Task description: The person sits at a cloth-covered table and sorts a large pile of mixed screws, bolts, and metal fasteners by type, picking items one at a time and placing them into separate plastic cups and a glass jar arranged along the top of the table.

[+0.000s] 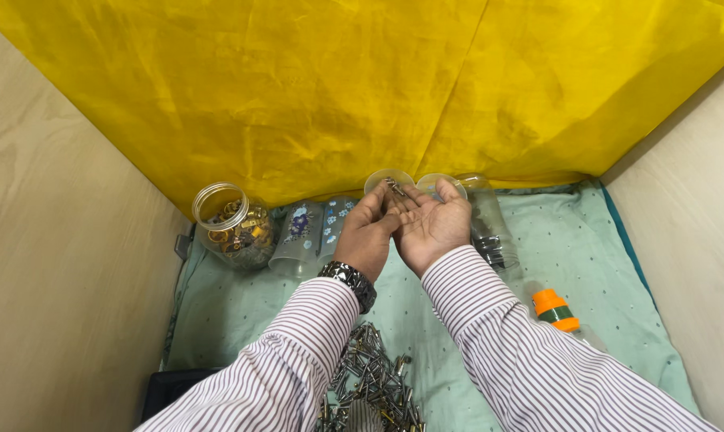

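Head view, looking down on a worktop covered by a pale green cloth, with a yellow sheet hanging behind it and wooden side walls left and right.

Both hands are raised together near the back edge, about the middle of it. Right hand: palm turned up, cupped open, fingers loosely spread; whether anything lies in the palm I cannot tell. Left hand: back towards the camera, fingertips pinched shut on a small metal piece, held just above the right palm and touching or nearly touching its fingers. A dark metal wristwatch sits on the left wrist. Both sleeves are white with fine dark stripes.

Directly behind the hands, at the back edge, two clear plastic cups show their rims, and a clear jar lies on its side just right of the right hand.

Towards the back left corner: an open clear jar lying tilted, with gold-coloured rings inside. Beside it, between that jar and the hands, clear tumblers with a blue flower print lie on the cloth.

Near the front edge, between the forearms, a heap of small metal pieces. To the right, near the right sleeve, a bottle with an orange cap lying down. A dark object sits at the front left corner, too cut off to identify.
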